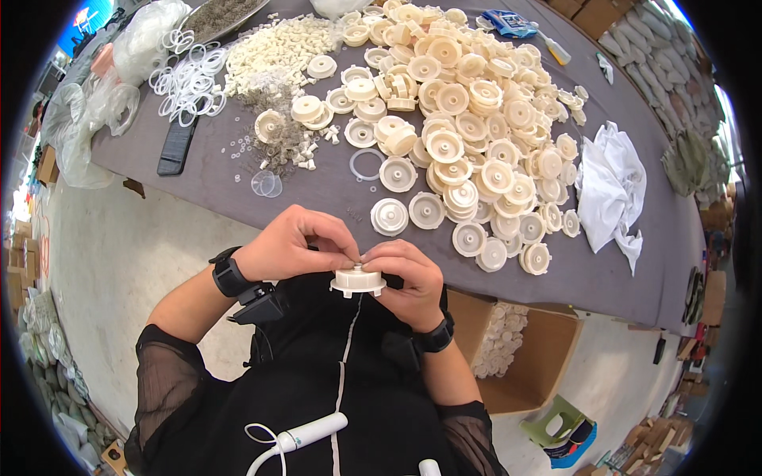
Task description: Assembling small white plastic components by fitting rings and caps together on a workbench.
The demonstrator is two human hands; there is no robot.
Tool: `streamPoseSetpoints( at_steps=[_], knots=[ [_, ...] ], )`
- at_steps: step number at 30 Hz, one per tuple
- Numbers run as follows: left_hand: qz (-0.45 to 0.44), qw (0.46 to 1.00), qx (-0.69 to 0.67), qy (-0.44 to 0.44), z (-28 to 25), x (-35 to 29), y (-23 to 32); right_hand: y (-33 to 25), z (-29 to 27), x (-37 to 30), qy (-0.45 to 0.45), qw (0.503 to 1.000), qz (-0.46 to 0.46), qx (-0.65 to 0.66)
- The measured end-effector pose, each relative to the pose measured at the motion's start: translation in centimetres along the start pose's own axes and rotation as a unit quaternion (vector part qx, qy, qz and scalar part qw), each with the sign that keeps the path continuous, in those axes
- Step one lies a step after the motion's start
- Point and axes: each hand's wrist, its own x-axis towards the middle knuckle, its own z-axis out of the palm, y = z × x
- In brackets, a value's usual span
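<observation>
Both hands are close together: the left hand point(298, 246) and the right hand point(409, 278) pinch a cream-white cap point(357, 282) between them, fingertips meeting at its central stem; whether they also grip some smaller part there cannot be told. The cap is off the table, with its notched rim downward, on the person's side of the big heap of caps point(476, 143). Black wristbands point(230, 278) circle both wrists. A translucent ring point(366, 164) lies just left of the heap, on the grey-covered table point(210, 178). Farther left of the heap are tangled small springs point(278, 139), a black bar-shaped object point(172, 148) and loose white rings point(189, 79). Small cream pieces point(278, 51) pile up to the heap's far left. Right of the heap lies a crumpled white cloth point(611, 190); at its far edge, a blue packet point(510, 24). Lower than the heap, on the person's side, stands a cardboard box point(548, 349) containing pale pieces point(500, 341).
</observation>
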Motion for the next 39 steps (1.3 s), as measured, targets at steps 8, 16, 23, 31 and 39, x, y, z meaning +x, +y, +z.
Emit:
streamPoseSetpoints(
  at_steps=[8, 16, 23, 31, 39],
  knots=[
    [0.083, 0.995, 0.054, 0.003, 0.8, -1.0, 0.7, -0.5, -0.5, 0.6, 0.005, 0.994, -0.069, -0.082],
    [0.149, 0.979, 0.131, 0.039, 1.6, -1.8, -0.4, -1.2, -0.6, 0.6, -0.012, 0.98, -0.121, -0.159],
    [0.278, 0.916, 0.278, 0.077, 2.2, -1.6, -1.6, -0.9, -0.2, 0.2, 0.018, 0.981, -0.125, -0.15],
    [0.144, 0.984, 0.1, 0.031, 2.5, -0.4, -2.6, -0.3, -0.4, -1.1, -0.005, 0.996, 0.012, -0.085],
    [0.075, 0.953, 0.268, 0.118, 0.1, 2.0, -4.5, 1.2, -6.7, 0.3, 0.342, 0.896, 0.261, 0.108]
  ],
)
